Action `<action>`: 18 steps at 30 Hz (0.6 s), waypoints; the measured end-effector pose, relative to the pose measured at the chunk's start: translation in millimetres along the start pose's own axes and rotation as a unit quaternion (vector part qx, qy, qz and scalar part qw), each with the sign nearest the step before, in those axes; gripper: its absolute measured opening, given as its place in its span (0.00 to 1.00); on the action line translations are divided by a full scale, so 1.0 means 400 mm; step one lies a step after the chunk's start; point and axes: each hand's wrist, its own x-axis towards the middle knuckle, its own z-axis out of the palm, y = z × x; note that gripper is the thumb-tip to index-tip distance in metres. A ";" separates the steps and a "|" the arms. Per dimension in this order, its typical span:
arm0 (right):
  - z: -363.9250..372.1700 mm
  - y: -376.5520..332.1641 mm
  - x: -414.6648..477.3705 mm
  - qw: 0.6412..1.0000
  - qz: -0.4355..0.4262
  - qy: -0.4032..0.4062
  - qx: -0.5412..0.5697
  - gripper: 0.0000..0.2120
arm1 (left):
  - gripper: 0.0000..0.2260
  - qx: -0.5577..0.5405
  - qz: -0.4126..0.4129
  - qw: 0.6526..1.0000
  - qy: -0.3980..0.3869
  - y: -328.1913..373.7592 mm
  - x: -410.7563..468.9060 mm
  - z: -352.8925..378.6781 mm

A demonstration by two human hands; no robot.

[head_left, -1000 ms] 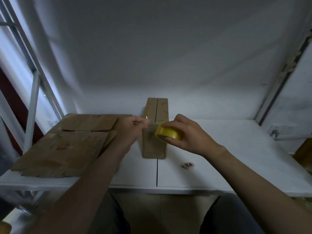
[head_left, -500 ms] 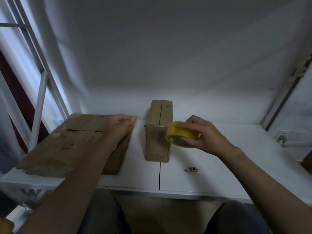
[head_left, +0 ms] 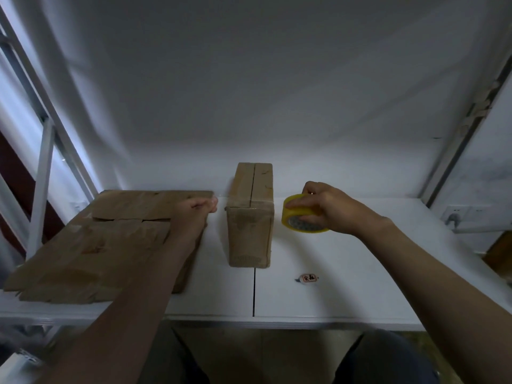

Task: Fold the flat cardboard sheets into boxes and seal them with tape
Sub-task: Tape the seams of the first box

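Box (head_left: 249,225) at centre looks folded and taped on bench (head_left: 346,273); sheets (head_left: 97,239) at left lie flat, unfolded. Right hand (head_left: 329,207) grips tape (head_left: 287,214); left hand (head_left: 194,214) touches sheets, grip unclear.

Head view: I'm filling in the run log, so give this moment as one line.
box: folded, upright on table | right hand: holds tape roll beside box | left hand: over flat sheets, grip unclear
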 end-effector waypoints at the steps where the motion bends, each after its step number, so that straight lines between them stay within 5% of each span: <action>1: 0.004 0.004 0.006 1.000 0.001 -0.004 -0.001 0.18 | 0.03 0.002 -0.002 1.000 -0.003 -0.007 0.005 0.006; 18: 0.133 0.081 0.118 0.998 0.004 0.000 0.057 0.16 | 0.06 -0.009 -0.052 0.998 -0.019 -0.132 0.103 0.085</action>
